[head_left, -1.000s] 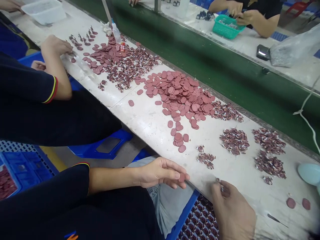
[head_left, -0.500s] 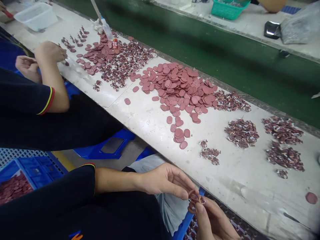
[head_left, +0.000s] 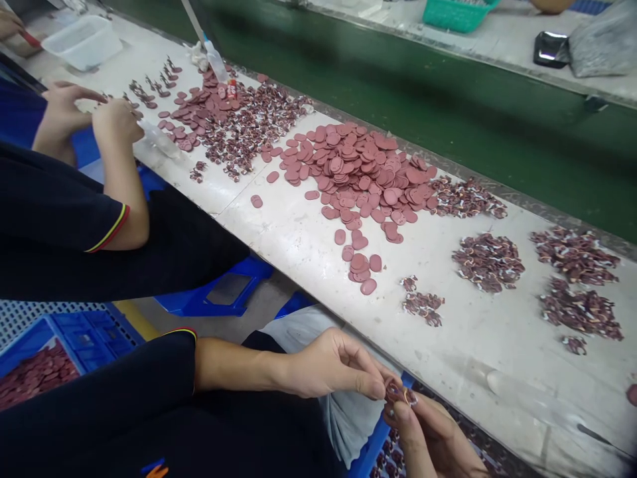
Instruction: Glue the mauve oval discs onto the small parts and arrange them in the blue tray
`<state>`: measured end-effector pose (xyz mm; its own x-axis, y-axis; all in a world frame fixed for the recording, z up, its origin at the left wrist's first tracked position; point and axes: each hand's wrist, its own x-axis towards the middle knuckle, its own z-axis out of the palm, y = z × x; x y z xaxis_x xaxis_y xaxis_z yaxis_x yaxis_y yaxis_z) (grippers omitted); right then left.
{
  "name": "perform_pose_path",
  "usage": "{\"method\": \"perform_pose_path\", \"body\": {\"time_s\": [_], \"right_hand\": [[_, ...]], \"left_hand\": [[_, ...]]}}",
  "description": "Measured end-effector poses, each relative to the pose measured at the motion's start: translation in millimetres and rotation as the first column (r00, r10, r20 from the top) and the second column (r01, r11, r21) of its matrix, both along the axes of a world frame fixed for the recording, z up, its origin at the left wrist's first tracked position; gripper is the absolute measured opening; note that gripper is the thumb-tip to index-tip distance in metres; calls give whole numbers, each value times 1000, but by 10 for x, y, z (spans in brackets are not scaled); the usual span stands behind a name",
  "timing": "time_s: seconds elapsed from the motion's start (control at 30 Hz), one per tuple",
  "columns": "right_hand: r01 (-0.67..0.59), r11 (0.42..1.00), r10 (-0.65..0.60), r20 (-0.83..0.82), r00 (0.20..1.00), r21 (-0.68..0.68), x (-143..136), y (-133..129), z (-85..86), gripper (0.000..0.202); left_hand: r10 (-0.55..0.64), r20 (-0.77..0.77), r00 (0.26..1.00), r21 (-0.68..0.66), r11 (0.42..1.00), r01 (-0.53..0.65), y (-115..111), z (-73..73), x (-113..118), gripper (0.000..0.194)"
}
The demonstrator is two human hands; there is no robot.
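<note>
Left hand [head_left: 333, 366] and right hand [head_left: 438, 435] both pinch 1 small brown piece [head_left: 399, 394] at fingertips, by the table's [head_left: 293, 242] near edge. Small, uneven part, little finger contact: a twist could drop it into the blue crate [head_left: 377, 443] below. Red discs [head_left: 358, 166] far, brown clusters [head_left: 488, 262] right.

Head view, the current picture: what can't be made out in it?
All in the head view:
Held brown pieces: whether they are joined; fingers of the left hand and right hand partly cover them.
Green basket: its full contents, cut off by the top edge.
Disc: whole outline, cut off by the right edge.
Red label: wording, too small.
</note>
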<state>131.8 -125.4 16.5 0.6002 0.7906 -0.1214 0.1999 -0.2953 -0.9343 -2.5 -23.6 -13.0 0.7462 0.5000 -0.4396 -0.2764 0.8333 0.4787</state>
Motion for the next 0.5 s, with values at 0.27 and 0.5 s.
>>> {"method": "perform_pose_path", "body": {"time_s": [0.27, 0.5], "right_hand": [[129, 991, -124, -94, 988, 45, -35, 3, -12, 24], [132, 988, -122, -116, 986, 78, -13, -1, -123, 26]], "left_hand": [[38, 0, 999, 81, 996, -38, -35, -1, 28, 25], [86, -77, 993, 120, 990, -76, -119, -43, 75, 28]]}}
